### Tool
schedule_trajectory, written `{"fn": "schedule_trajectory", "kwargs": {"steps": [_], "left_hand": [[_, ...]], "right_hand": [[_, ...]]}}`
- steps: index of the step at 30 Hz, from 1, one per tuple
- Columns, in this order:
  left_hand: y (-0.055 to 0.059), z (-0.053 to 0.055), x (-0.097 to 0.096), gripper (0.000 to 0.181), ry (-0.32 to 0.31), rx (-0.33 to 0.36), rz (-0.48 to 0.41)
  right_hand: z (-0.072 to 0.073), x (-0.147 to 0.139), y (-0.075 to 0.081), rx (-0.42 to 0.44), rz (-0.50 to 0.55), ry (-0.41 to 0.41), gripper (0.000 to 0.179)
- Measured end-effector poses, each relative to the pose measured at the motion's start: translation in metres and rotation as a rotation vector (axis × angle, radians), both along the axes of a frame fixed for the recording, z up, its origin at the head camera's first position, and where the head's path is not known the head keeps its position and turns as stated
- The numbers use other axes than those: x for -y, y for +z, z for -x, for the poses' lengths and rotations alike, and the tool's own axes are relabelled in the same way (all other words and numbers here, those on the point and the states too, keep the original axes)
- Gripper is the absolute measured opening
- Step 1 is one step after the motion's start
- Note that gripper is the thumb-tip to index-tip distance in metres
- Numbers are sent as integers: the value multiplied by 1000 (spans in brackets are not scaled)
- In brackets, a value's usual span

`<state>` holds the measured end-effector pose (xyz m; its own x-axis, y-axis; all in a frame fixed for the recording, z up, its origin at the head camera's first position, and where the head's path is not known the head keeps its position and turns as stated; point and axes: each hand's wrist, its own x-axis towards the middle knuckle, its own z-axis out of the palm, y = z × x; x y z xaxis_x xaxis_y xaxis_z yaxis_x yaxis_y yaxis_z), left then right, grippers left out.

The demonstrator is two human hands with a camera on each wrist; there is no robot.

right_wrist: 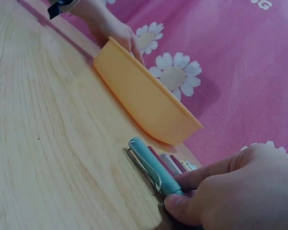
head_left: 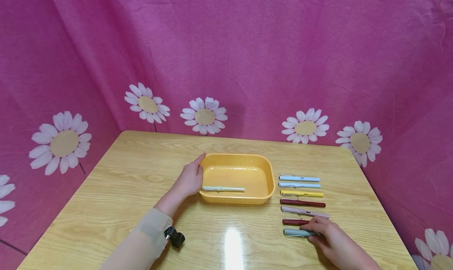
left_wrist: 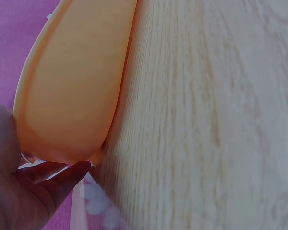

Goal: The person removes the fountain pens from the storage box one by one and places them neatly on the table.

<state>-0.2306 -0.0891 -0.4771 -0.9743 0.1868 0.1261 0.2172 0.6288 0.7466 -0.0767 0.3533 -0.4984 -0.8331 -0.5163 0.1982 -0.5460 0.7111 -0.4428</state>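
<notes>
My left hand (head_left: pixel 191 177) holds the left end of a yellow plastic tray (head_left: pixel 237 200); in the left wrist view, the thumb lies by the rim and the fingers bend against the end wall. One pale green pen (head_left: pixel 223 189) lies inside the tray along its near side. My right hand (head_left: pixel 330 238) pinches a teal pen (head_left: pixel 294 232) between thumb and fingers, low over the table, its clip showing in the right wrist view. Just beyond lies a dark red pen (head_left: pixel 293 222), partly hidden by the fingers.
Right of the tray, pens lie in a column: a lilac pen (head_left: pixel 301 211), another dark red pen (head_left: pixel 304 203), a yellow pen (head_left: pixel 302 193) and two light blue pens (head_left: pixel 301 185). A pink flowered curtain (head_left: pixel 247 65) surrounds the wooden table (head_left: pixel 141 171).
</notes>
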Motion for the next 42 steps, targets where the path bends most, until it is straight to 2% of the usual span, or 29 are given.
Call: {"fn": "schedule_trajectory", "kwargs": {"steps": [10,15,20,24,30,37,42], "left_hand": [[1,0,0,52,4,8,0],[0,0,0,53,0,17,-1],[-1,1,0,53,0,18,-7],[-2,1,1,53,4,14,-15],[-1,1,1,53,3,8,-11],[-1,2,1,52,6,2,-2],[-2,2,1,53,2,-1,7]], "right_hand": [[0,6,12,38,-51,-57,30],[7,10,23,77,24,0,32],[16,18,33,-44,85,76,36],[25,27,47,-80,92,108,37],[46,42,65,-81,119,141,44],[74,54,78,-80,193,195,42],[90,63,85,-73,195,199,39]]}}
